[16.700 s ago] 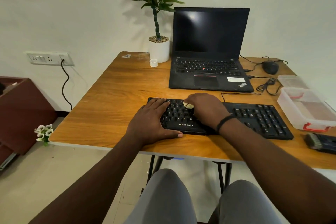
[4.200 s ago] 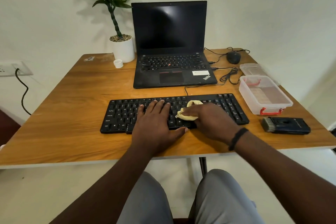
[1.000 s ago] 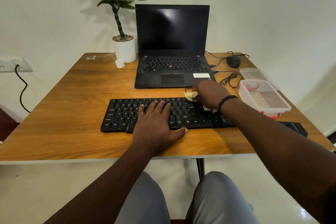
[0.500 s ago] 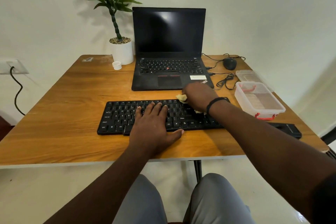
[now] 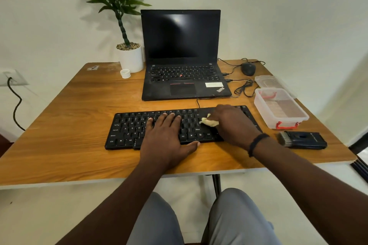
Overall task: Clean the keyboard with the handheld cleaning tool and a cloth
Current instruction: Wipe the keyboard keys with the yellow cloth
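A black keyboard (image 5: 129, 129) lies along the near half of the wooden table (image 5: 65, 135). My left hand (image 5: 167, 137) rests flat on its middle keys, fingers straight. My right hand (image 5: 233, 123) grips a small yellowish cloth (image 5: 209, 122) and presses it onto the keys right of centre; most of the cloth is hidden under my fingers. The dark handheld cleaning tool (image 5: 302, 139), with a brush at its left end, lies on the table to the right of the keyboard, apart from both hands.
An open black laptop (image 5: 181, 77) stands behind the keyboard. A clear plastic box with red clips (image 5: 280, 108) and its lid (image 5: 267, 81) sit at the right. A mouse (image 5: 248, 68), cables (image 5: 244, 88), a potted plant (image 5: 130, 57) and a small white cap (image 5: 125, 73) line the back.
My right hand has drawn the cloth from the keyboard's top edge down toward me onto the keys. The left hand has stayed on the keyboard. The cleaning tool is fully in view again.
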